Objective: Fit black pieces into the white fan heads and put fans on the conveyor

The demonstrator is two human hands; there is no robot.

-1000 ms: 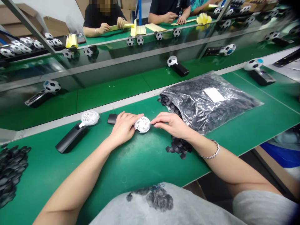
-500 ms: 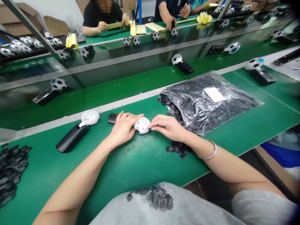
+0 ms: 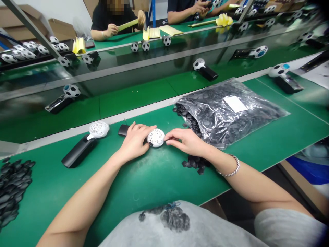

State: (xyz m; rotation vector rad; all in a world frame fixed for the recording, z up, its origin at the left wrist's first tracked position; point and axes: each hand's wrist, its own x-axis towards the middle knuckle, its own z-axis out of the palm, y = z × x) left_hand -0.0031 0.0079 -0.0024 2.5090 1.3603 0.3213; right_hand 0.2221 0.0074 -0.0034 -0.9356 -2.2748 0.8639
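Left grip [image 3: 136, 140] clamped over the black handle [image 3: 123, 130], right grip [image 3: 189, 141] pinched together beside the white ball [image 3: 156, 138].

Here's the green table [image 3: 128, 192], a bag [image 3: 223, 111] sprawled towards the right, black pieces [image 3: 12, 192] heaped left, a white-headed device [image 3: 79, 151] lying between them!

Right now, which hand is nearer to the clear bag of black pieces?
Right. The right hand is by the open end of the bag; the left hand is farther off, gripping the item with the white ball.
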